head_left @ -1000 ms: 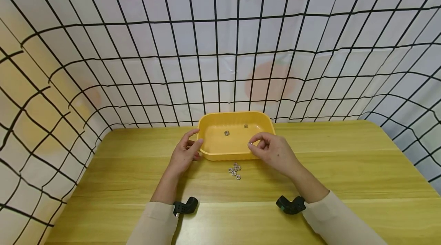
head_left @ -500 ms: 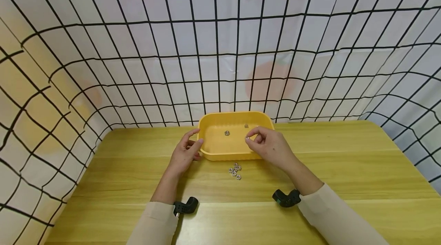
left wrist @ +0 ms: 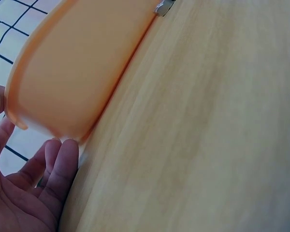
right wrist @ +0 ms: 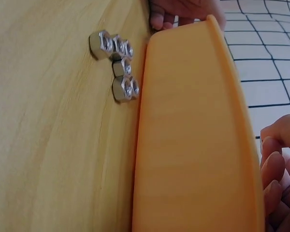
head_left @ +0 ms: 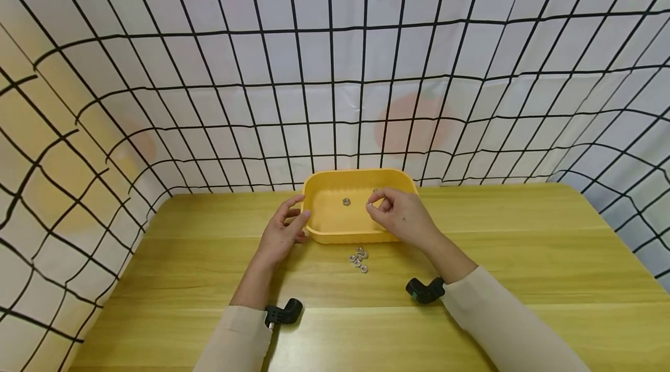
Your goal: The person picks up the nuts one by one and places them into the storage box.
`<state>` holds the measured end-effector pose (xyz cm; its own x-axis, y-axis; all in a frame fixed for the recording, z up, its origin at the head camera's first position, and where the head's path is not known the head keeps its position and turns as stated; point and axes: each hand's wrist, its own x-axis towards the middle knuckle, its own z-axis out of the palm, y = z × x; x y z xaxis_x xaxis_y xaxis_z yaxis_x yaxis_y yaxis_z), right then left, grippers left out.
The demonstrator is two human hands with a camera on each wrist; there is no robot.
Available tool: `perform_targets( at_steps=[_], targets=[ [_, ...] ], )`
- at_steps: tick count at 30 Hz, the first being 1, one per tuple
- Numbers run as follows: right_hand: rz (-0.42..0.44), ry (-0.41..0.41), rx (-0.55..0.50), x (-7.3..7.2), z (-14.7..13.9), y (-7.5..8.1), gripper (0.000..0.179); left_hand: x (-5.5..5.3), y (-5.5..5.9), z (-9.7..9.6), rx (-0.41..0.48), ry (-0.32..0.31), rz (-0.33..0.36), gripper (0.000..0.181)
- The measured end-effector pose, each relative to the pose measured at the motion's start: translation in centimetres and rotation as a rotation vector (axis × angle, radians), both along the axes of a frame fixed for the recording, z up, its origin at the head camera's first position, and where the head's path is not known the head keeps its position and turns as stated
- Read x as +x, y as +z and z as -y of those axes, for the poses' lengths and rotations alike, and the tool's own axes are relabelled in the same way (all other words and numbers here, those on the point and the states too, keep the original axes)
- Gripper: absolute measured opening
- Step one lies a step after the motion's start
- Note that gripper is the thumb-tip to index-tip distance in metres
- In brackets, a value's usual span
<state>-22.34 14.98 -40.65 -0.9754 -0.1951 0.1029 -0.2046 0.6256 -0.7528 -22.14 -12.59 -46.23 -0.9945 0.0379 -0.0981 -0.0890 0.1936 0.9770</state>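
Note:
A yellow plastic tray (head_left: 335, 238) stands at the back of the table. My left hand (head_left: 280, 232) holds its left end, thumb at the rim and fingers against the outside wall; the left wrist view shows those fingers (left wrist: 63, 164) touching the wall. Over the tray's right half, my right hand (head_left: 405, 218) pinches a small metal nut (head_left: 369, 204) between thumb and index finger, the nut mostly covered. One hex nut (head_left: 346, 201) lies on the tray floor; another near the back wall is almost hidden behind the right hand. Several loose hex nuts (right wrist: 123, 67) lie before the tray.
A black wire grid (head_left: 335, 81) with pale cloth behind it stands along the back and sides of the wooden table (head_left: 199, 267). Black wrist cameras (head_left: 285, 312) sit at both sleeves.
My right hand has moved left and slightly away from me over the tray, still pinching the nut. The left hand, the tray and the loose nuts have stayed put.

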Motion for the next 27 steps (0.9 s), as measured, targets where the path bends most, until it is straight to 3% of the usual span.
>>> perform_targets(
  at_steps=[9, 27],
  targets=[
    [0.019, 0.007, 0.007, -1.0, 0.3, -0.3, 0.018, 0.1, 0.2, 0.0, 0.013, -0.009, -0.008, 0.051],
    [0.023, -0.001, 0.131, -3.6, 1.6, -0.5, 0.017, 0.0, 0.0, 0.1, 0.033, -0.008, 0.001, 0.049]
  ],
)
